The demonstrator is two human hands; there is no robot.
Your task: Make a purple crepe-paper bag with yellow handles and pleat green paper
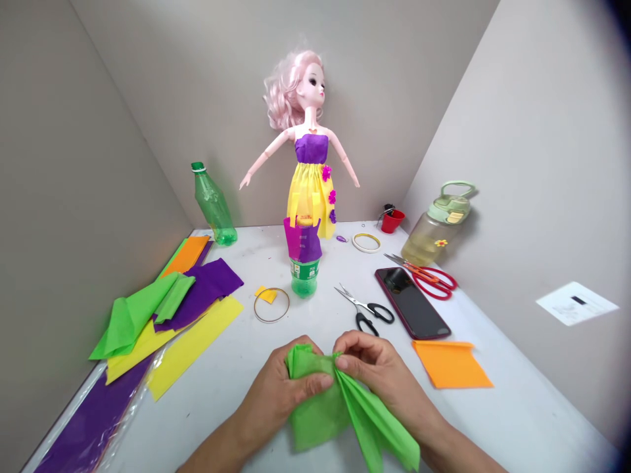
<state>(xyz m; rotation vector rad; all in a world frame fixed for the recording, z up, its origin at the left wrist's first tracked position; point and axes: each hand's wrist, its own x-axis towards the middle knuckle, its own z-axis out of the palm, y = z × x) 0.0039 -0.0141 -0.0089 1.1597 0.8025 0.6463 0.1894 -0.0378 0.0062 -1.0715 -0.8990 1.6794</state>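
Between my hands is a piece of green crepe paper [320, 420], gathered into folds along its upper edge. My left hand [290, 381] grips its left part, thumb flat on the front. My right hand [374, 368] pinches the pleats at the top, and the folded end fans down to the right. Beyond them lie black-handled scissors [365, 307], blades open. Farther back stands a pink-haired doll [311, 148] in a purple top and yellow skirt, behind a cut green bottle [304, 276] with purple and magenta paper around its top.
Coloured paper sheets [197, 302] are piled at left near a tilted green bottle [213, 203]. A wire ring [271, 319] lies mid-table. On the right are a phone [411, 302], red-handled scissors [428, 279], a water bottle [434, 226], orange paper [453, 364], a tape roll [366, 249] and a red cup [393, 223].
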